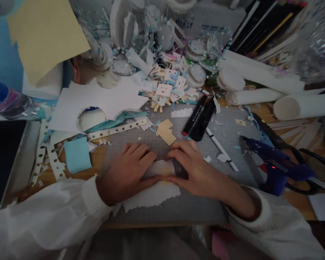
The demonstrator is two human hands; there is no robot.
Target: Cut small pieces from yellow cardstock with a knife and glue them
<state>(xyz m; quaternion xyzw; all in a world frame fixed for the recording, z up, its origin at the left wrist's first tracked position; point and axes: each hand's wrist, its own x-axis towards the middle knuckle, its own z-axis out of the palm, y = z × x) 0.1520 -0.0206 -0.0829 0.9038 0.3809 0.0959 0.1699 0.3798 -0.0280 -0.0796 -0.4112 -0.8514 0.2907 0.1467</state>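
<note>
Both hands press flat on a pale paper strip [158, 169] lying on the grey mat [227, 137]. The left hand [127, 171] pins its end, fingers together; the right hand [197, 169] holds the other end against something dark. The step looks like creasing or sticking; next it calls for steady, even pressure.

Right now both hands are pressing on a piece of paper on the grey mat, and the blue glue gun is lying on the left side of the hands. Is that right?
Not quite. The glue gun lies to the right of the hands, not the left; the head view shows it. The rest holds: the left hand and right hand both press on the piece of paper on the grey mat.
</note>
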